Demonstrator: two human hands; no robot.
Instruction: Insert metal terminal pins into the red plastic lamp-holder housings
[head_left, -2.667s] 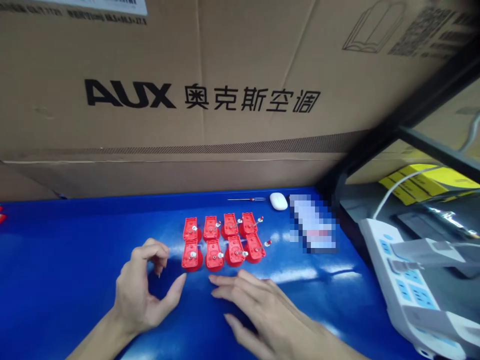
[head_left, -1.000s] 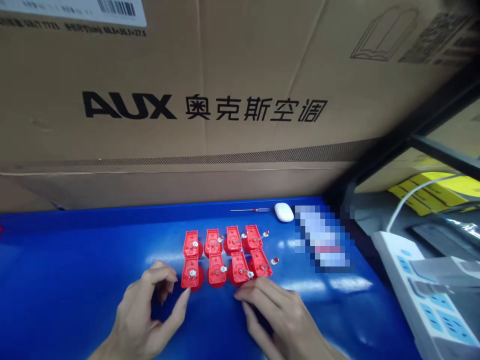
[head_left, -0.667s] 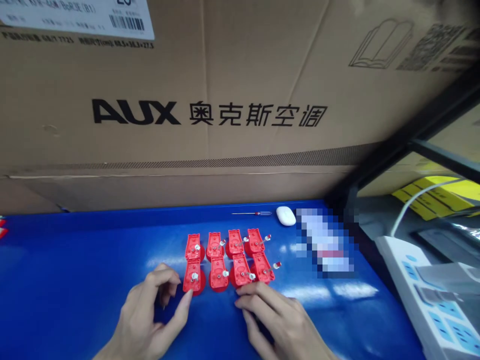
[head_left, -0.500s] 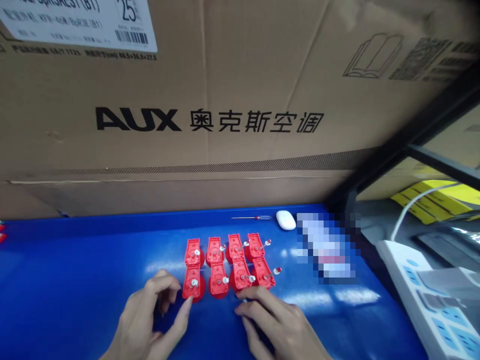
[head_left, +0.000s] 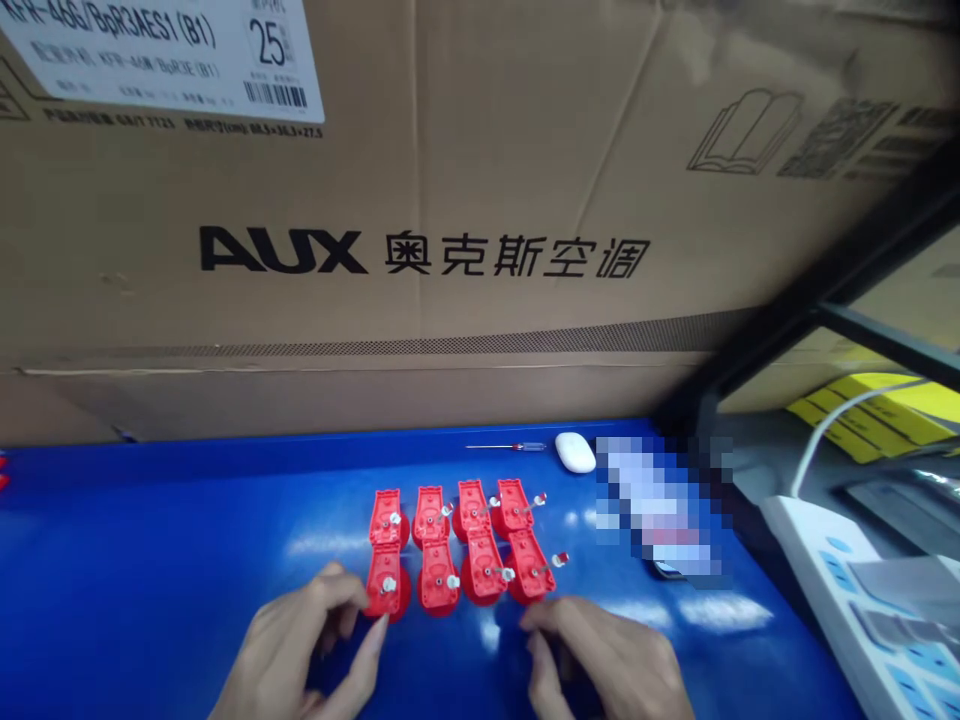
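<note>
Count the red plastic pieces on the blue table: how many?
8, in two rows of four on the blue table: a back row and a front row beside the left hand. Red bits at far left are cut off.

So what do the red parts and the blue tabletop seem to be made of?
The red parts look like moulded plastic, glossy and evenly coloured, with moulded ribs. The blue tabletop has a smooth, shiny finish that reflects light in streaks; it could be painted metal or laminate, I can't tell which.
</note>
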